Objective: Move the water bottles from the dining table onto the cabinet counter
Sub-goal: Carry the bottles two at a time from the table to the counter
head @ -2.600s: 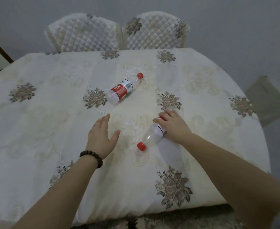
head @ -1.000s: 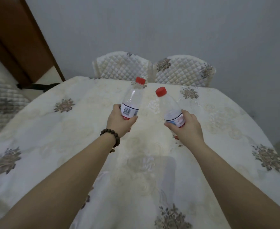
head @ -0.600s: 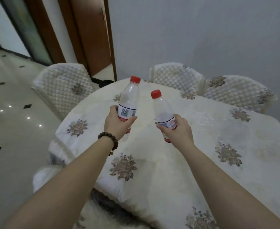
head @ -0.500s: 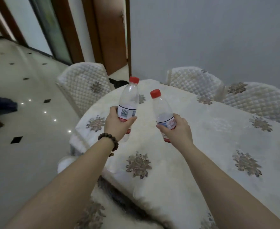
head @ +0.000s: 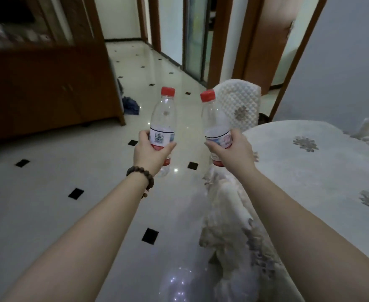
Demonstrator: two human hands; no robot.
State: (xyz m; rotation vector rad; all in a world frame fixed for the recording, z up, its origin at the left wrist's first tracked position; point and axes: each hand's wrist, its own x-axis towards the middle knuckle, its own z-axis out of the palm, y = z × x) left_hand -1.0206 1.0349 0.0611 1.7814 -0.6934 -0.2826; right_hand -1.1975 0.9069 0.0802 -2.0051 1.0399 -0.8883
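Ahead at ten o'clock, looming dark: wooden cabinet (head: 48, 88), blue cloth (head: 131, 105) lying by its foot on glossy tiled floor (head: 70, 162). Sitting at three o'clock: dining table (head: 323, 171), quilted chair (head: 238, 103) standing at one o'clock. Gripping upright, off the table: left hand (head: 151, 154) curling round left bottle (head: 163, 118), right hand (head: 231, 152) wrapping right bottle (head: 215, 120), slightly tilting. Both looking clear, red-capped, white-and-red labelled

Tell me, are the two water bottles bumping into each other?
Apart. The head view shows floor between the left bottle and the right bottle.
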